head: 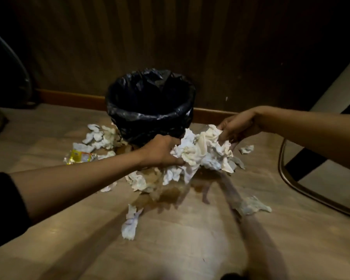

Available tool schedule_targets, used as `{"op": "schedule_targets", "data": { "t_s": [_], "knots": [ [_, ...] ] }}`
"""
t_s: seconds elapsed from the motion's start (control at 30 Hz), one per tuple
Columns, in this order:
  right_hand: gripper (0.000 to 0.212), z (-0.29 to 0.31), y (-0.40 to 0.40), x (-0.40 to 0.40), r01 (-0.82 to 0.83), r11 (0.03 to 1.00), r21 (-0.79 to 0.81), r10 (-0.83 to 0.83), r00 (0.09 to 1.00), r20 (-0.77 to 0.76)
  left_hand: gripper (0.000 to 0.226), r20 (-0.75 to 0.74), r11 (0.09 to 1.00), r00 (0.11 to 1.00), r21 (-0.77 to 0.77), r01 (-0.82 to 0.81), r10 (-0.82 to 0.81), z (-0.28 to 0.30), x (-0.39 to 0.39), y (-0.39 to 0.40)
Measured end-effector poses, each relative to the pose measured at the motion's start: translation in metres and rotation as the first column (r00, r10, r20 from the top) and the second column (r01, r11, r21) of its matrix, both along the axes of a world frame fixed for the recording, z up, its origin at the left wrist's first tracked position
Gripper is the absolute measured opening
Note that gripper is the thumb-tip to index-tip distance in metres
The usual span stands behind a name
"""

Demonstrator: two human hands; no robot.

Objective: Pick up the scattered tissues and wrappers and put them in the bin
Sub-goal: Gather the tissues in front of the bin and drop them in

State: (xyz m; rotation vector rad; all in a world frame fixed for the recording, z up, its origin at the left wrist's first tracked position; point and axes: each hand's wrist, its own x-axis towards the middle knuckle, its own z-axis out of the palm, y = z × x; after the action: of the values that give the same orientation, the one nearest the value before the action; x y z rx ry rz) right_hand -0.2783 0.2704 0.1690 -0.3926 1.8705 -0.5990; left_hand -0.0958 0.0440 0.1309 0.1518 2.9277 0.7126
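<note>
Wooden floor (190, 249) carries loose tissues (98, 137) and a yellow wrapper (78, 157) at left; the black-lined bin (150, 106) stands centre. Left hand (162, 151) and right hand (235, 125) squeeze 1 tissue bundle (204, 151) between them, just before the bin.

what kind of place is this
Probably an indoor room, maybe a hotel room or office: a wood-look floor with a skirting board, a dark panelled wall, and a small bin lined with a black bag.
</note>
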Motion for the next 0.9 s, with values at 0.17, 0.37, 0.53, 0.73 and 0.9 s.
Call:
{"op": "schedule_targets", "data": {
  "t_s": [0.17,0.37,0.53,0.73,0.9],
  "knots": [
    [0.032,0.043,-0.008,-0.001,0.137,0.969,-0.204,-0.135,0.991,0.023,0.042,-0.006,0.972,0.99,0.188,-0.138,0.141,0.067,-0.013,-0.006],
    [0.026,0.085,-0.044,0.014,0.4,0.744,-0.536,-0.34,0.916,0.213,0.037,-0.116,0.875,0.915,0.36,-0.323,0.386,0.13,-0.032,-0.039],
    [0.038,0.111,-0.099,0.019,0.563,0.507,-0.653,-0.495,0.81,0.314,0.025,-0.012,0.563,0.782,0.701,-0.438,0.623,0.162,-0.062,-0.062],
    [0.03,0.108,-0.15,0.022,0.64,0.414,-0.647,-0.588,0.731,0.347,0.063,0.061,0.524,0.757,0.686,-0.506,0.651,0.146,-0.082,-0.077],
    [0.036,0.09,-0.149,0.017,0.683,0.397,-0.613,-0.626,0.69,0.364,0.034,0.105,0.519,0.784,0.694,-0.498,0.612,0.124,-0.081,-0.081]
  ]
}}
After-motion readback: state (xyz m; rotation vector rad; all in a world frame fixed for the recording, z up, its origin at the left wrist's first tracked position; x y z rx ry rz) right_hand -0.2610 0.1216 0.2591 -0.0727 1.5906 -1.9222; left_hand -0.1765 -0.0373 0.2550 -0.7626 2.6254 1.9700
